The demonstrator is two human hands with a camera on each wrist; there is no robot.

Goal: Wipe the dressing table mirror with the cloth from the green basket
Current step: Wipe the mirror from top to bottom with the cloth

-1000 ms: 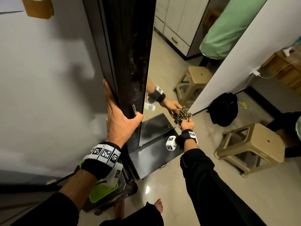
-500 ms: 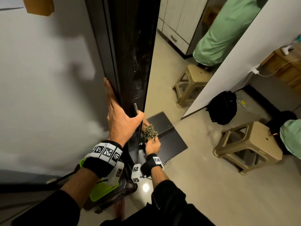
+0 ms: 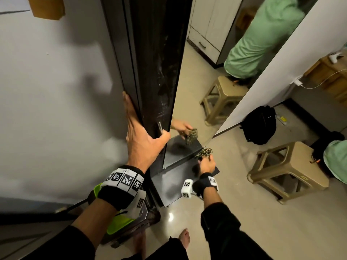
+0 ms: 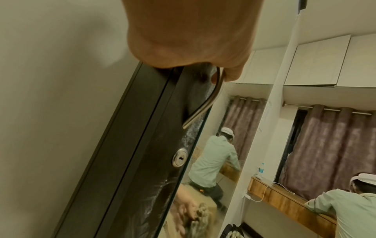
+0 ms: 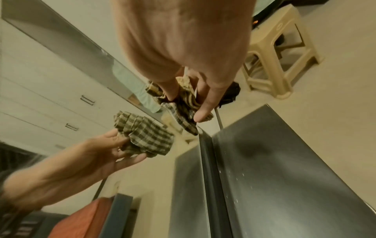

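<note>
cloth (image 5: 183,109) bunched in right hand (image 3: 206,164) at mirror (image 3: 189,94); left hand (image 3: 142,145) grips its frame; left wrist alone shows keyhole (image 4: 180,157)

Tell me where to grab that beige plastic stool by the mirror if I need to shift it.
Grip the beige plastic stool by its seat rim, reaching down from above. It stands upright on the floor, and the open gaps under the seat edge let fingers hook beneath.

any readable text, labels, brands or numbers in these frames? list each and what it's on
No words or numbers can be read.
Left wrist band: black-and-white square marker patterns only, no letters.
Right wrist band: the same kind of marker patterns, no letters.
Beige stool: a small oval mark on its side edge, too small to read.
Paper on the wall: faint marks, too blurred to read.
</note>
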